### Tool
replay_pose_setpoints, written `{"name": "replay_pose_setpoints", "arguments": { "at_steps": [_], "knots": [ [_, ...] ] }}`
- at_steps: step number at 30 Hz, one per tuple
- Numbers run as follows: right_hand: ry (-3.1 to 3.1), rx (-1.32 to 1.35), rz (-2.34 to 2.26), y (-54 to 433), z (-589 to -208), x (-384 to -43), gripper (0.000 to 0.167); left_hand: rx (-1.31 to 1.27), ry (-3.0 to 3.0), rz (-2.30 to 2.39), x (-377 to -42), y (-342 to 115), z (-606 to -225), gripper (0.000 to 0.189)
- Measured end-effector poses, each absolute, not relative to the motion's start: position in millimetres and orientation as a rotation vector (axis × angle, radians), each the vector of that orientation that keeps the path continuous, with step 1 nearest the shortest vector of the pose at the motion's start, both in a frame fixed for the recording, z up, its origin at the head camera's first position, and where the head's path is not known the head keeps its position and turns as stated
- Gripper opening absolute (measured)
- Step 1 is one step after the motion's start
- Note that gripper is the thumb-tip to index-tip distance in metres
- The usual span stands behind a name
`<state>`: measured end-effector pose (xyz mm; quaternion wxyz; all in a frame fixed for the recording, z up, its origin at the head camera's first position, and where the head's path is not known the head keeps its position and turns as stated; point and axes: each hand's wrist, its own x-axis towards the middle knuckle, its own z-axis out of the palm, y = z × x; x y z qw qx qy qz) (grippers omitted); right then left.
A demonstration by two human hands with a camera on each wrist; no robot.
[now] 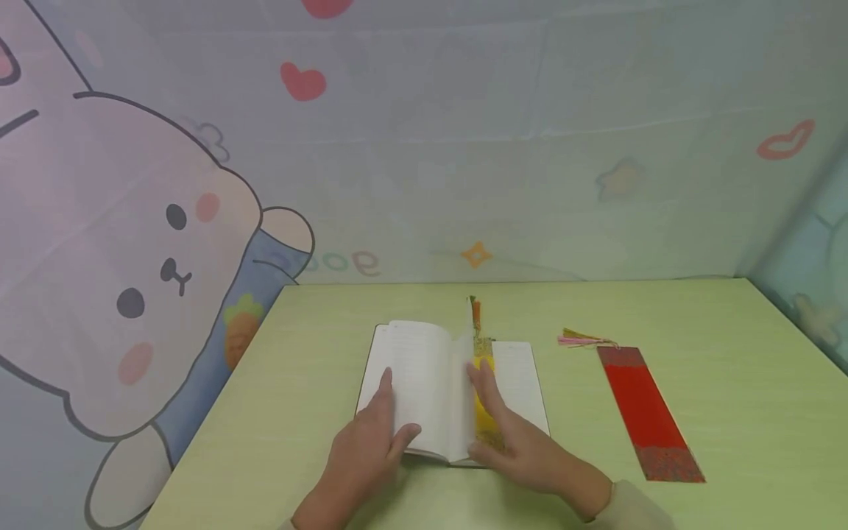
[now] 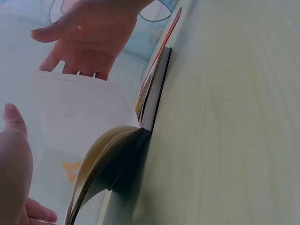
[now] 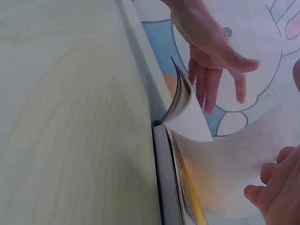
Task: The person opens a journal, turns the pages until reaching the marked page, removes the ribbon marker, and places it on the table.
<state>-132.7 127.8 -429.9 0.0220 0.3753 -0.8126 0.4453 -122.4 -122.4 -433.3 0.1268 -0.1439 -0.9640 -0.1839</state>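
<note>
A notebook [image 1: 419, 383] with lined white pages lies spread on the table. My left hand [image 1: 361, 450] is at its left pages, fingers extended and thumb apart. On the other side my right hand [image 1: 530, 450] touches a raised leaf [image 3: 234, 164] with extended fingers; the leaf stands up near the spine. A yellow bookmark [image 1: 486, 425] with patterned ends lies on the right-hand pages, partly hidden by the leaf and the right hand. Its orange and green tassel [image 1: 476, 313] sticks out past the top edge.
A red bookmark [image 1: 641, 397] with patterned ends lies to the right of the notebook, its pink and yellow tassel [image 1: 583, 338] pointing left. The pale green table [image 1: 742, 353] meets a printed cloth backdrop [image 1: 424, 169] behind and at the sides.
</note>
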Motion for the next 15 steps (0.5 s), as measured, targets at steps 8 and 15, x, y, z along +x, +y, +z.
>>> {"name": "replay_pose_setpoints", "arguments": {
  "at_steps": [8, 15],
  "knots": [
    [-2.579, 1.167, 1.216, 118.1, -431.9, -129.8, 0.093, -0.482, -2.663, -0.579, -121.3, -126.9, -432.7, 0.083],
    [-2.474, 1.319, 1.008, 110.5, -434.4, -132.2, 0.080, -0.503, -2.630, -0.575, -121.7, -128.0, -433.2, 0.082]
  ]
}}
